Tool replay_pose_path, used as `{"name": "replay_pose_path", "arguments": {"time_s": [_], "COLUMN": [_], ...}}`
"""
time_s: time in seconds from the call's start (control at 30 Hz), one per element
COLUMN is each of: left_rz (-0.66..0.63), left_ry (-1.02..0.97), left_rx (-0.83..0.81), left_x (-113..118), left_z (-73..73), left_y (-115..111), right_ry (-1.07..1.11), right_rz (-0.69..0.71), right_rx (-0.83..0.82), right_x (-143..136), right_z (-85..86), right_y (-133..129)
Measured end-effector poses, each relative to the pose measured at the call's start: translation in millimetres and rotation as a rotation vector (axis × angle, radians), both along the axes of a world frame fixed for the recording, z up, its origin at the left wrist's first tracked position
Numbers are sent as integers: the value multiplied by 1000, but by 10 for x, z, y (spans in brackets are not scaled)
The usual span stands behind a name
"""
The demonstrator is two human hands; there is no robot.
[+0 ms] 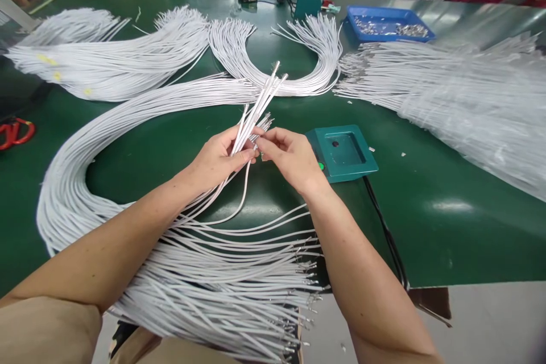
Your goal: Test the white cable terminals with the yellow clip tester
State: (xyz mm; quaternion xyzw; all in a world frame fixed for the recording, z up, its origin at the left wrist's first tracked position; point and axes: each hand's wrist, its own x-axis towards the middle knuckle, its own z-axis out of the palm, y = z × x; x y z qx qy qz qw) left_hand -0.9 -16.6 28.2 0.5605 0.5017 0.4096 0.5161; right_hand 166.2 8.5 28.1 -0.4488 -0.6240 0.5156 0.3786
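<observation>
Above the glossy green table [430, 165], our left hand [224, 156] is clamped on a slim bunch of white cables [256, 108]; our right hand [288, 153] pinches at the cables beside it, its exact grip hidden. Just right of our hands we have a square teal plastic device [346, 152], and farther off a shallow blue plastic tray [356, 32].

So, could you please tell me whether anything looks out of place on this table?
Only slightly: a few small pale scraps lie loose on the green tabletop near the teal device, looking like stray litter.
</observation>
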Motion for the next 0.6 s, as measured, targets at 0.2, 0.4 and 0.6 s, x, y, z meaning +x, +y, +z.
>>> {"name": "replay_pose_path", "arguments": {"time_s": [0.2,0.4,0.6], "left_rz": [4,91,38], "left_ry": [-411,-208,52], "left_rx": [-386,-303,-178], "left_x": [-23,26,26], "left_z": [-12,-108,-234], "left_y": [66,76,56], "right_ry": [-597,-951,-1040], "right_rz": [-24,33,117], "right_rx": [701,768,615], "right_x": [-31,146,335], "right_z": [-98,-7,51], "right_y": [-45,-13,74]}}
